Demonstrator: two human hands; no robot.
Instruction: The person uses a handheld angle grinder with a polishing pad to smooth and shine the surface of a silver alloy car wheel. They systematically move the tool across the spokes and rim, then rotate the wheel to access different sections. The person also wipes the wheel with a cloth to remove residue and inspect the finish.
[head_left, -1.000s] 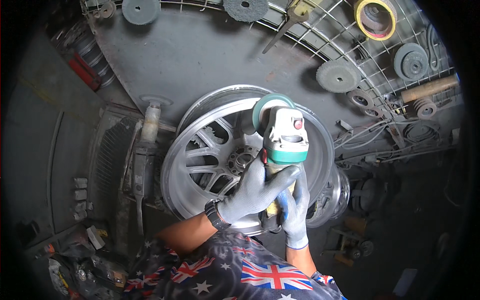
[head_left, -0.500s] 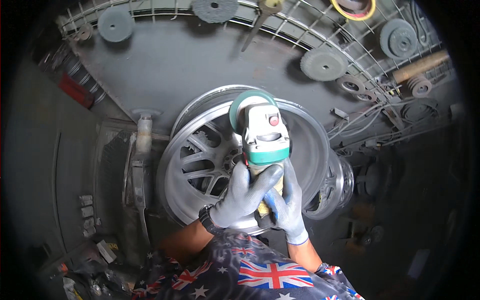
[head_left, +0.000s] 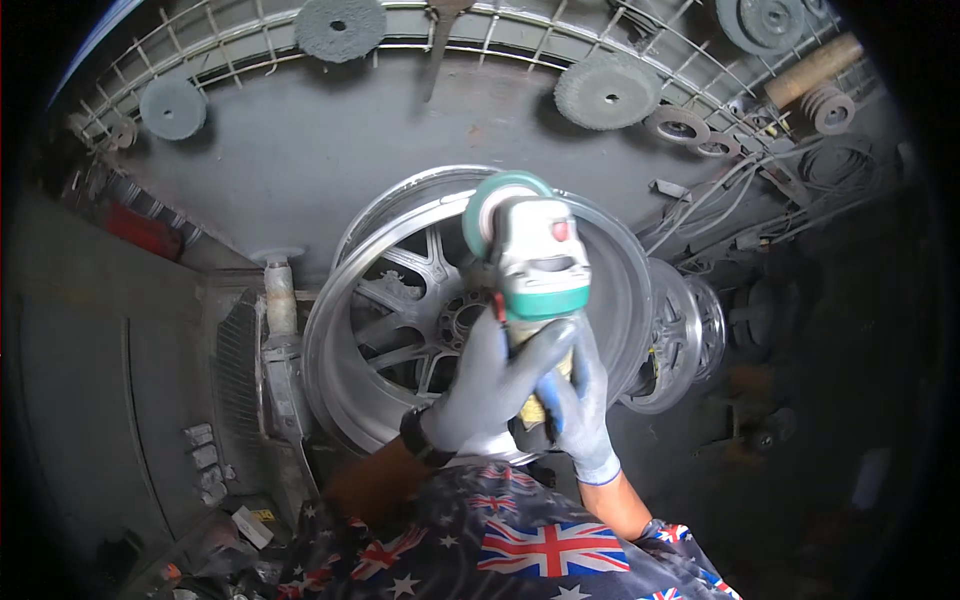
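Both my gloved hands are wrapped round an angle grinder [head_left: 546, 250] with a white head, a green collar and a yellowish body. My left hand [head_left: 478, 380] grips its left side, the thumb laid over the body. From the right, my right hand [head_left: 583, 410] closes on the rear part. A green-rimmed disc [head_left: 480, 220] sits at the grinder's front, over the upper rim of a large alloy wheel [head_left: 345, 400]. Whether disc and wheel touch I cannot tell. The wheel's spokes and hub show left of the grinder; the tool hides part of its inside.
More wheels [head_left: 675, 345] stand to the right. A metal post [head_left: 281, 300] rises at the left. Along the back, a wire rack [head_left: 520, 35] carries several round polishing wheels [head_left: 608, 92]. Cables [head_left: 700, 200] hang at the right, near a wooden roller [head_left: 815, 70].
The view has shifted, so the rack sits higher and further left. The grinder looks slightly blurred and has moved a little to the right over the wheel. Both hands keep their grip.
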